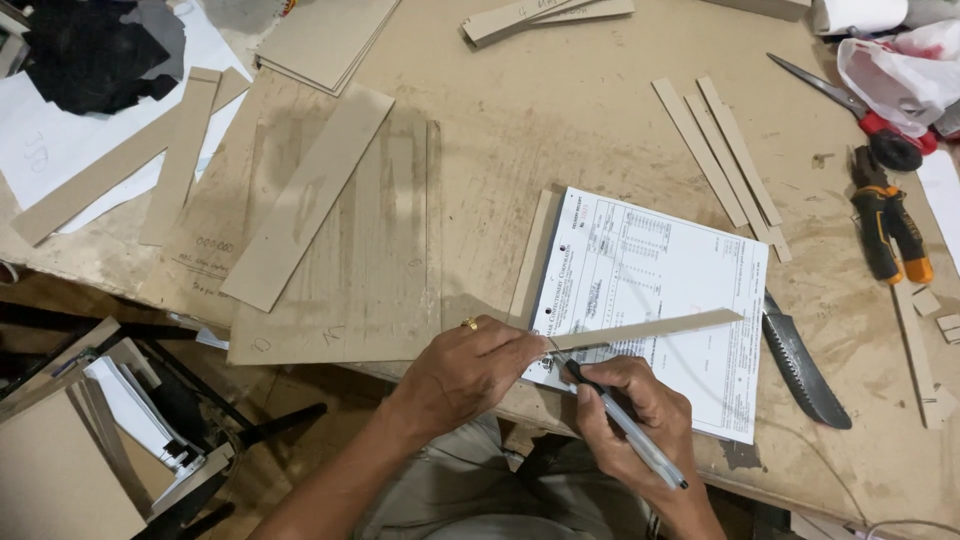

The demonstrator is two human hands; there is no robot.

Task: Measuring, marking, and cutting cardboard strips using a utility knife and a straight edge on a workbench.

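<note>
Dusty desk point(560, 110) carries a printed sheet point(660, 300) under both hands. Left hand point(470, 370) pinches a thin, light, stiff cardboard strip point(650, 328) at its near end; right hand point(625, 400) grips a pen point(625, 425) beside it.

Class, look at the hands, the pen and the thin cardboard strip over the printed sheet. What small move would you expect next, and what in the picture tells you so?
Probably a short pen stroke across the cardboard strip. The left hand pinches the strip's near end, holding it over the printed sheet, and the right hand holds the pen with its tip right at that end.
</note>
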